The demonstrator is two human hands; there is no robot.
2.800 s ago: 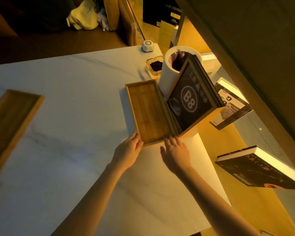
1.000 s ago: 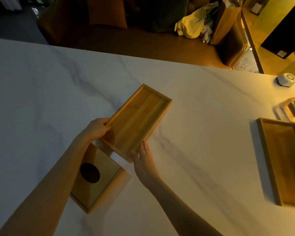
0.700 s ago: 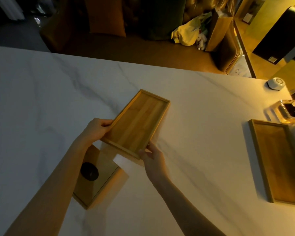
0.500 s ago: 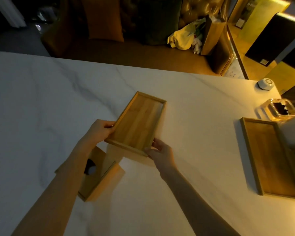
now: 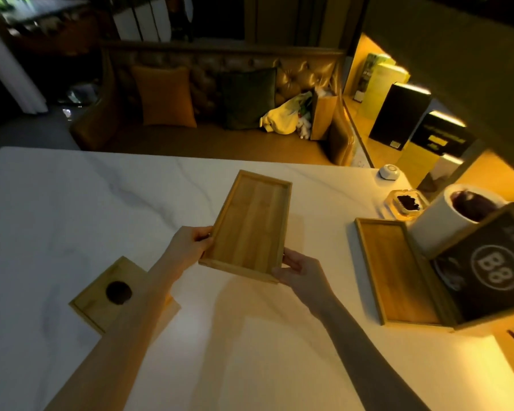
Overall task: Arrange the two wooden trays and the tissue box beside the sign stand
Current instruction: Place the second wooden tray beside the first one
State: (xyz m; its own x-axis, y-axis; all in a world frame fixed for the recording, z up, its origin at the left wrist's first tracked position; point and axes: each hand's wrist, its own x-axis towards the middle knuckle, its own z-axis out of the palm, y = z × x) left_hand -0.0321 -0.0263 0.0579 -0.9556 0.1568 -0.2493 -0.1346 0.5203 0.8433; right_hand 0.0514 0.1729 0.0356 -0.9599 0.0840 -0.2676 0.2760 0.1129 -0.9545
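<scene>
A wooden tray (image 5: pixel 251 223) hangs above the white marble table (image 5: pixel 72 203), tilted, near the middle. My left hand (image 5: pixel 190 243) grips its near left corner and my right hand (image 5: pixel 300 269) grips its near right corner. A second wooden tray (image 5: pixel 395 268) lies flat at the right, right against the dark sign stand (image 5: pixel 493 271) marked B8. The wooden tissue box (image 5: pixel 110 295), with a round dark hole in its top, rests on the table at the left, partly hidden by my left forearm.
Behind the sign stand is a white cylinder (image 5: pixel 445 221), a glass dish (image 5: pixel 405 201) with dark contents and a small white puck (image 5: pixel 389 172). A sofa with cushions (image 5: pixel 166 96) runs beyond the far table edge. Books stand on a lit shelf (image 5: pixel 398 114) at the right.
Both hands have lifted the tray off the table and carried it right, away from the tissue box. The view has swung right, bringing the sign stand and cylinder into sight.
</scene>
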